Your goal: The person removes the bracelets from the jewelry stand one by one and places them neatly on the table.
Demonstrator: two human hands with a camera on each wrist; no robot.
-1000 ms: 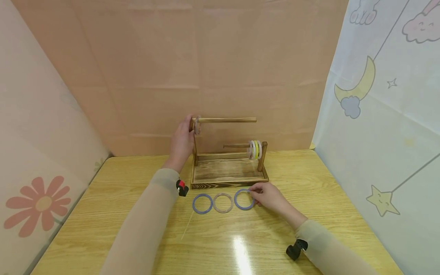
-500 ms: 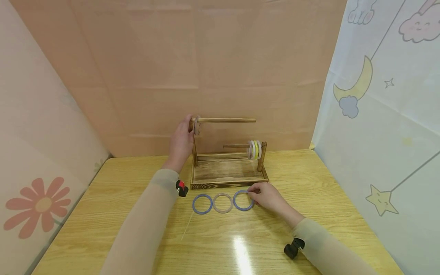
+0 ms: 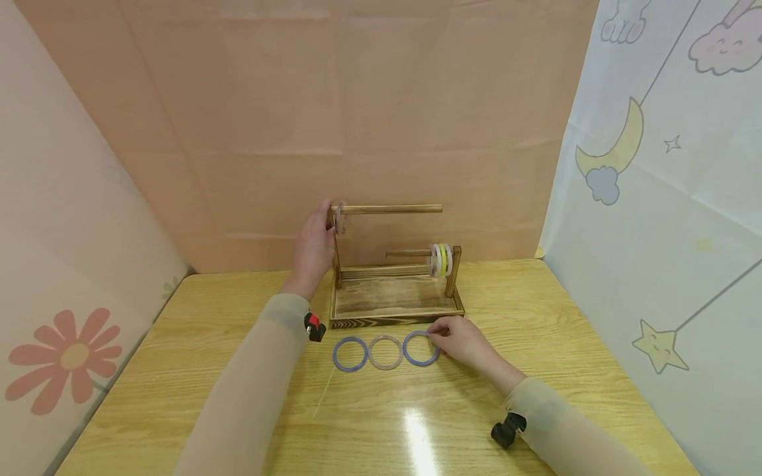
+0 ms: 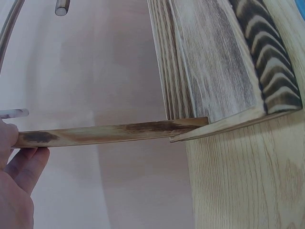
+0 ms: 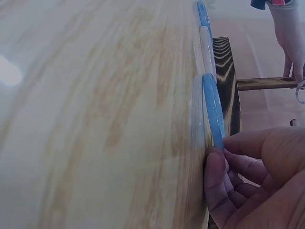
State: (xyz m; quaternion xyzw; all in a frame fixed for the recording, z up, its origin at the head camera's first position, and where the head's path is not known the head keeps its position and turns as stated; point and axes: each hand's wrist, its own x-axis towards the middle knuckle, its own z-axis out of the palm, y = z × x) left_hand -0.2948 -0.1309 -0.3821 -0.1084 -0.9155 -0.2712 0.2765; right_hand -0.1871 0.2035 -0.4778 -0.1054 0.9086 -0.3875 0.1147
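Right hand (image 3: 464, 340): thumb and finger pinching the right edge of the right blue ring (image 3: 421, 363), on the table (image 3: 387, 410), near side of the wooden rack (image 3: 387, 322). Left hand (image 3: 313, 244): grasping the top of the left upright (image 4: 109, 133). Just left of the pinched ring: one clear ring (image 3: 385, 368), then the left blue ring (image 3: 350, 369). Upper rod (image 3: 393, 209): one pale ring (image 3: 341, 228), left end. Lower rod (image 3: 407, 253): stacked rings (image 3: 443, 260), right end. Risk, judged: pinched only at its rim, the ring could slip; leftward drag could shove the clear ring. Orientation: right blue ring round, no long axis, hole facing up; rack's long axis left to right, upper rod's free end pointing right, lower rod's left.
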